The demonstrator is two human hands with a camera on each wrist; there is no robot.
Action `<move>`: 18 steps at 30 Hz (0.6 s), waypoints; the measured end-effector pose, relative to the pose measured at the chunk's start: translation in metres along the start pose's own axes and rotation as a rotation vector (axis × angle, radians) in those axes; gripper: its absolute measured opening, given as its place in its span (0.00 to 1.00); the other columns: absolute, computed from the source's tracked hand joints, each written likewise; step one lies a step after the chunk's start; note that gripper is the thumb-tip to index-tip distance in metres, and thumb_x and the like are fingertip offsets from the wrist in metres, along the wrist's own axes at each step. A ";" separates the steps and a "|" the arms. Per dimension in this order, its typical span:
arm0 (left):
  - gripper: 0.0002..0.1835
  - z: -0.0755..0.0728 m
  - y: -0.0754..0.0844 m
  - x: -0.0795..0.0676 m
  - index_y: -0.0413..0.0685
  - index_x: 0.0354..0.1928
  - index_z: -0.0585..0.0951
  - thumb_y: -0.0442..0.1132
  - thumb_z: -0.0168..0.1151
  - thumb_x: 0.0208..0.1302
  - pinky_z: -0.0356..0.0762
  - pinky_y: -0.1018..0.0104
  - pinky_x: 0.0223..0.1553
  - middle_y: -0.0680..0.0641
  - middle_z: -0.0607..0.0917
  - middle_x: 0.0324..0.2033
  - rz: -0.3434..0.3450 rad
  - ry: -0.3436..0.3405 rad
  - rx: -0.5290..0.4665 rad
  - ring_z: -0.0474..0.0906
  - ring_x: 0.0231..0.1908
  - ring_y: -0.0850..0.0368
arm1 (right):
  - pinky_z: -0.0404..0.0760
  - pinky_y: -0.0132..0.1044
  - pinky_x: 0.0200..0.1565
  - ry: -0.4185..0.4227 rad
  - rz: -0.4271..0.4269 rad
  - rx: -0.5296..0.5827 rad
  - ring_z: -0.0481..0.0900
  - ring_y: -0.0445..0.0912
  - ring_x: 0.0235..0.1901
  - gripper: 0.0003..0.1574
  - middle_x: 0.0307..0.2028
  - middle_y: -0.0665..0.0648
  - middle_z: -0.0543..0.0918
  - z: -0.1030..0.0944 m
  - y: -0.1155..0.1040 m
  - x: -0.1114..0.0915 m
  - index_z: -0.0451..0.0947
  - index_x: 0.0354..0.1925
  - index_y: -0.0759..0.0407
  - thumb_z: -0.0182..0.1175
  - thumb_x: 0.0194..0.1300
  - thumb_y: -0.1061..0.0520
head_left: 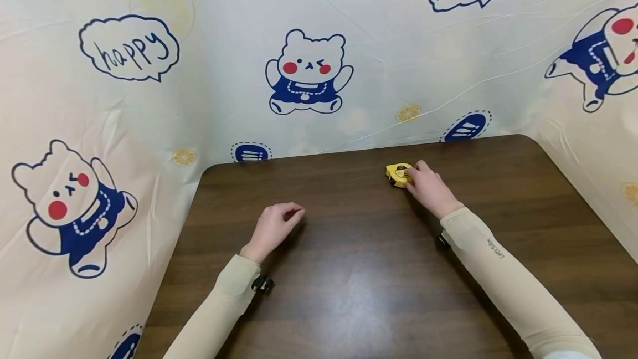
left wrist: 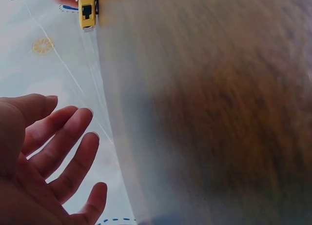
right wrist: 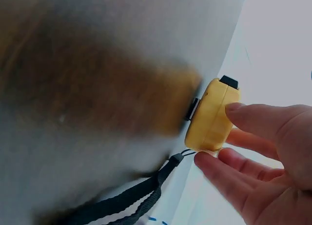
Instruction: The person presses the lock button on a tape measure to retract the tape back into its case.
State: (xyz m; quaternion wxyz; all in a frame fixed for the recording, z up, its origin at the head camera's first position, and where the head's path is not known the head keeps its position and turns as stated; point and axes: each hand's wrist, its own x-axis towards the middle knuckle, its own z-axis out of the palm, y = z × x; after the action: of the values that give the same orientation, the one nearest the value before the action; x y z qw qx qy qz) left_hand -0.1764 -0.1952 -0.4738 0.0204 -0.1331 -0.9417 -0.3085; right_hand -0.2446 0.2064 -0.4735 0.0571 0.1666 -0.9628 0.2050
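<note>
A yellow tape measure (head_left: 397,174) with black parts is near the table's far edge, right of centre. My right hand (head_left: 432,190) holds it from its right side. In the right wrist view the thumb lies on the yellow case (right wrist: 209,118), with the other fingers around its near end. A black wrist strap (right wrist: 124,200) trails from the case by a thin loop. My left hand (head_left: 273,229) hovers over the left part of the table, holding nothing. Its fingers (left wrist: 80,166) are loosely bent and spread apart in the left wrist view.
The dark brown wooden table (head_left: 339,270) has rounded far corners. A pale cloth (head_left: 219,43) printed with bears and lemon slices hangs behind it and along both sides. Both forearms wear cream sleeves, with a dark wrist device (head_left: 262,284) at the left wrist.
</note>
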 end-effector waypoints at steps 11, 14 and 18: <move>0.09 -0.001 -0.002 -0.002 0.49 0.47 0.90 0.43 0.67 0.73 0.85 0.52 0.50 0.49 0.91 0.43 -0.020 -0.029 0.009 0.85 0.41 0.54 | 0.82 0.60 0.44 -0.024 0.016 -0.115 0.74 0.65 0.47 0.27 0.47 0.73 0.73 0.005 -0.006 0.001 0.78 0.62 0.71 0.68 0.70 0.58; 0.09 -0.001 -0.004 -0.003 0.49 0.47 0.90 0.43 0.67 0.73 0.85 0.52 0.51 0.49 0.91 0.43 -0.033 -0.030 0.007 0.85 0.41 0.54 | 0.82 0.61 0.43 -0.024 0.011 -0.115 0.75 0.65 0.45 0.28 0.45 0.73 0.74 0.008 -0.009 0.001 0.77 0.62 0.71 0.67 0.71 0.55; 0.09 -0.003 -0.005 -0.003 0.49 0.48 0.90 0.43 0.67 0.73 0.85 0.51 0.51 0.49 0.91 0.43 -0.041 -0.030 0.004 0.85 0.41 0.53 | 0.81 0.61 0.42 0.006 0.014 -0.089 0.78 0.64 0.42 0.26 0.43 0.71 0.77 0.010 -0.011 0.002 0.74 0.56 0.71 0.66 0.71 0.53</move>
State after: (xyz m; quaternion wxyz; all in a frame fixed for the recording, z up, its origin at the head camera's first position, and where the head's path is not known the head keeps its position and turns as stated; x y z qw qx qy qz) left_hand -0.1746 -0.2012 -0.4746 0.0004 -0.1184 -0.9450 -0.3047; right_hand -0.2430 0.1923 -0.4781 0.0662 0.1564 -0.9719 0.1627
